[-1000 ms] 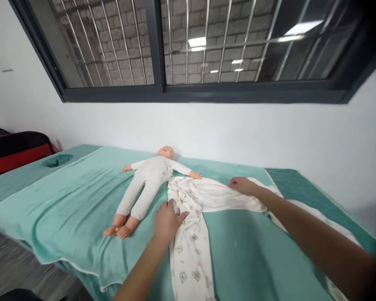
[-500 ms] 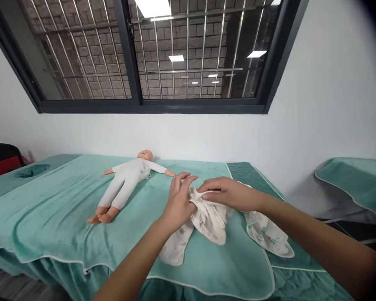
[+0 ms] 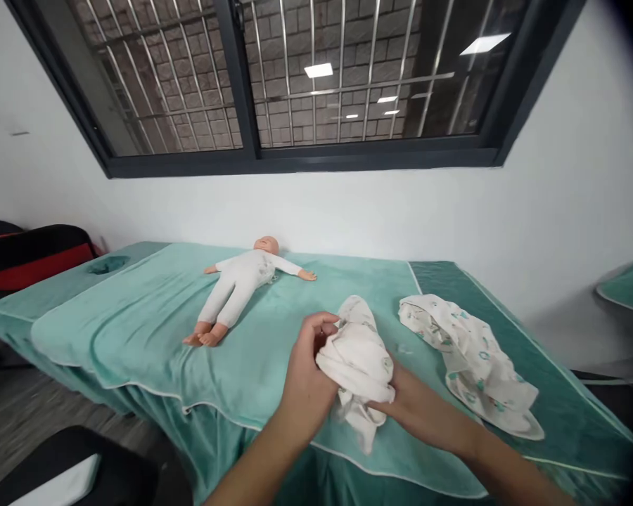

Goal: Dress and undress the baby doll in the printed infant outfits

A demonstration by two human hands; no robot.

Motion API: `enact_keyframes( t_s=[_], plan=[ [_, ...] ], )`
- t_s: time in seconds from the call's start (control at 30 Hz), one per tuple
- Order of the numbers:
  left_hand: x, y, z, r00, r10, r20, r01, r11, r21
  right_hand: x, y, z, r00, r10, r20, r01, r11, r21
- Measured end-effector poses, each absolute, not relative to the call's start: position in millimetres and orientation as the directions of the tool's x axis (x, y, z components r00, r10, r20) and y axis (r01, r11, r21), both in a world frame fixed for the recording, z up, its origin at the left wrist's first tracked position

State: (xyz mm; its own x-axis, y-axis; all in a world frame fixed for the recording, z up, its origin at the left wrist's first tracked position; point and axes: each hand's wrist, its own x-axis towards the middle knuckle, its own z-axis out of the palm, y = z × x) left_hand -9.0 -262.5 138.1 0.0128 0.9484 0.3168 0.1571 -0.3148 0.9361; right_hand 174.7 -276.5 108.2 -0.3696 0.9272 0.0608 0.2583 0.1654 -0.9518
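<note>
A smooth white wall (image 3: 380,218) runs below a window (image 3: 243,91) with a dark frame and thin metal bars. Against it stands a bed (image 3: 68,281), spread with a soft, plush green sheet (image 3: 126,330) that lies in shallow wrinkles and has a pale edge. A doll (image 3: 237,281) lies on its back there, its body in white fabric, its head, hands and feet smooth.

The left hand (image 3: 309,372) and right hand (image 3: 419,400) grasp 1 bunched white garment (image 3: 356,355), thin, creased and faintly printed. It is gathered into a rounded bundle between the 2 palms, 1 end rising beyond the fingers and a loose tail hanging below. To its right, well apart from the doll, a crumpled printed cloth (image 3: 469,358) lies spread out.
</note>
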Motion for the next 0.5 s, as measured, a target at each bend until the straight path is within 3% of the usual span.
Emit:
enact_keyframes(
  t_s=[0.1, 0.17, 0.27, 0.33, 0.4, 0.5],
  plan=[
    [-36.2, -273.3, 124.8, 0.092, 0.946, 0.310, 0.202, -0.322, 0.925, 140.6, -271.7, 88.2, -0.326, 0.944, 0.051, 0.051, 0.071, -0.996],
    [-57.7, -275.9, 114.5, 0.137, 0.965, 0.224, 0.163, -0.245, 0.956, 120.2, -265.6, 82.5, -0.340, 0.940, 0.030, -0.044, 0.016, -0.999],
    [-87.8, -278.9, 92.2, 0.094, 0.991, 0.093, 0.026, -0.096, 0.995, 91.5, -256.3, 81.1, -0.516, 0.856, 0.036, -0.105, -0.021, -0.994],
    [-107.4, -281.4, 71.8, -0.011, 0.997, 0.082, -0.001, -0.082, 0.997, 76.0, -253.1, 82.6, -0.698, 0.715, 0.028, -0.061, -0.021, -0.998],
    [-129.9, -284.2, 47.8, -0.116, 0.990, 0.075, 0.036, -0.072, 0.997, 69.0, -254.0, 85.6, -0.784, 0.620, -0.009, 0.072, 0.077, -0.994],
    [-173.8, -289.8, 10.9, -0.341, 0.940, 0.016, 0.116, 0.025, 0.993, 84.7, -262.6, 93.2, -0.719, 0.694, -0.036, 0.251, 0.211, -0.945]
  ],
)
